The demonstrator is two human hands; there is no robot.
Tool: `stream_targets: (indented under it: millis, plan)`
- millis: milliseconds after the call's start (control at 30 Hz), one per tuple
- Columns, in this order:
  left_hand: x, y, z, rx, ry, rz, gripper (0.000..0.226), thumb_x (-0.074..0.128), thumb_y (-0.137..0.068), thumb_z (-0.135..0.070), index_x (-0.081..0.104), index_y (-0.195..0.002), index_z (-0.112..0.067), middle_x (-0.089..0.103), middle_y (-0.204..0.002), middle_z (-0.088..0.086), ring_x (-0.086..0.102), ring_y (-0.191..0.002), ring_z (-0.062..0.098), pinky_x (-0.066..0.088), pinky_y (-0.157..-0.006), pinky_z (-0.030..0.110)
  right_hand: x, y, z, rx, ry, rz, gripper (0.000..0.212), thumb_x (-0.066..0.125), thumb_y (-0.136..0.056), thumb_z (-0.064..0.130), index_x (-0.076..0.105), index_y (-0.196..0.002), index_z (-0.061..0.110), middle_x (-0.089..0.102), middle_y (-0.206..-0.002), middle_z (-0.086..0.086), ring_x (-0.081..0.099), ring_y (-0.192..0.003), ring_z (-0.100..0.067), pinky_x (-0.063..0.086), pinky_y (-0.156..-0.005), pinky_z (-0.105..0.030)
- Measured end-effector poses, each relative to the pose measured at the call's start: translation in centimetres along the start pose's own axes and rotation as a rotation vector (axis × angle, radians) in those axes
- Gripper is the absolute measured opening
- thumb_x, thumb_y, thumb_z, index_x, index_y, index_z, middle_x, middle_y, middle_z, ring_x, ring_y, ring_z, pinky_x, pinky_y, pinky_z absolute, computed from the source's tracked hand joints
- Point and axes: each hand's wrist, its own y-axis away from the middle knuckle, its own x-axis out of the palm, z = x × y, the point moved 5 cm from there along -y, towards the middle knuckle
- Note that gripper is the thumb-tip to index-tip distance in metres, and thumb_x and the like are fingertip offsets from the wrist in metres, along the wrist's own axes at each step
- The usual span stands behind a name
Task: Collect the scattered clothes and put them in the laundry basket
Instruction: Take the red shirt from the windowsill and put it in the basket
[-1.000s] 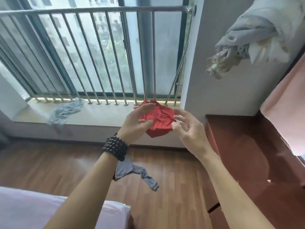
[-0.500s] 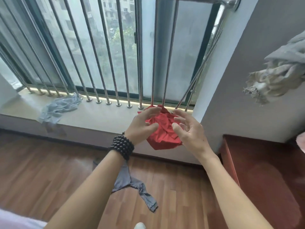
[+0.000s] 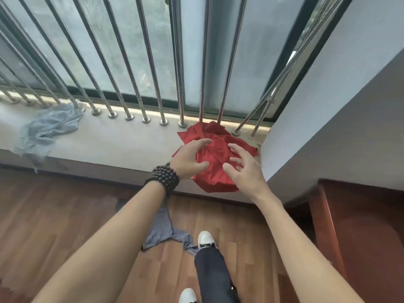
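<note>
A crumpled red garment [image 3: 215, 149] lies on the pale window sill [image 3: 122, 138], hanging a little over its front edge. My left hand [image 3: 189, 159], with a dark bead bracelet on the wrist, hovers over the garment's left side with fingers spread. My right hand [image 3: 243, 169] hovers over its right side, fingers also spread and holding nothing. A light blue-grey cloth [image 3: 48, 127] lies on the sill at the far left. A grey garment [image 3: 162, 228] lies on the wooden floor below my left arm. No laundry basket is in view.
Metal window bars [image 3: 150, 62] rise from the sill right behind the red garment. A grey wall corner [image 3: 328, 119] stands at the right, with a reddish-brown wooden cabinet [image 3: 360, 226] below it. My dark trouser leg and white shoe [image 3: 206, 239] stand on the floor by the grey garment.
I have stepped closer to the window and the view has tilted down. Both hands have come nearer to the red garment, staying open on either side of it.
</note>
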Motion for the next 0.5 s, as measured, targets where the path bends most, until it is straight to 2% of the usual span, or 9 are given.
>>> stream_targets:
  millis: [100, 167, 267, 367, 500]
  plan:
    - [1.9, -6.5, 4.3, -0.017, -0.158, 0.099, 0.077, 0.073, -0.081, -0.033, 0.039, -0.150, -0.023, 0.047, -0.147, 0.003, 0.048, -0.133, 0.017, 0.046, -0.111, 0.038, 1.5, -6.4, -3.5, 0.062, 0.074, 0.041, 0.066, 0.069, -0.093, 0.035, 0.040, -0.152, 0.038, 0.043, -0.157, 0.006, 0.053, -0.136, -0.015, 0.052, -0.102, -0.032]
    - [3.6, -11.0, 7.8, -0.043, -0.224, 0.166, 0.085, 0.074, -0.079, -0.039, 0.033, -0.152, -0.029, 0.040, -0.151, 0.004, 0.044, -0.137, 0.020, 0.045, -0.111, 0.042, 2.7, -11.3, -6.5, 0.100, 0.138, 0.083, 0.072, 0.070, -0.091, 0.034, 0.035, -0.155, 0.038, 0.036, -0.161, 0.004, 0.045, -0.143, -0.019, 0.047, -0.111, -0.040]
    - [7.0, -17.8, 13.6, -0.103, -0.375, 0.263, 0.099, 0.078, -0.073, -0.049, 0.022, -0.153, -0.037, 0.028, -0.159, 0.005, 0.033, -0.144, 0.028, 0.044, -0.110, 0.051, 5.2, -19.0, -12.4, 0.192, 0.214, 0.180, 0.082, 0.072, -0.088, 0.030, 0.029, -0.158, 0.036, 0.024, -0.166, 0.000, 0.030, -0.152, -0.023, 0.033, -0.119, -0.039]
    - [11.1, -24.2, 19.9, -0.185, -0.507, 0.369, 0.112, 0.081, -0.069, -0.053, 0.009, -0.155, -0.043, 0.010, -0.166, 0.005, 0.016, -0.151, 0.034, 0.037, -0.112, 0.062, 8.3, -26.0, -19.9, 0.324, 0.292, 0.264, 0.091, 0.073, -0.085, 0.032, 0.021, -0.158, 0.045, 0.008, -0.170, -0.001, 0.018, -0.156, -0.030, 0.032, -0.122, -0.049]
    - [16.0, -30.5, 28.0, -0.284, -0.595, 0.466, 0.126, 0.085, -0.065, -0.054, -0.005, -0.153, -0.049, -0.012, -0.168, 0.003, -0.006, -0.154, 0.040, 0.027, -0.112, 0.071, 12.1, -33.0, -28.9, 0.419, 0.484, 0.368, 0.105, 0.078, -0.081, 0.038, 0.009, -0.159, 0.048, -0.012, -0.171, -0.007, -0.001, -0.158, -0.036, 0.022, -0.122, -0.063]
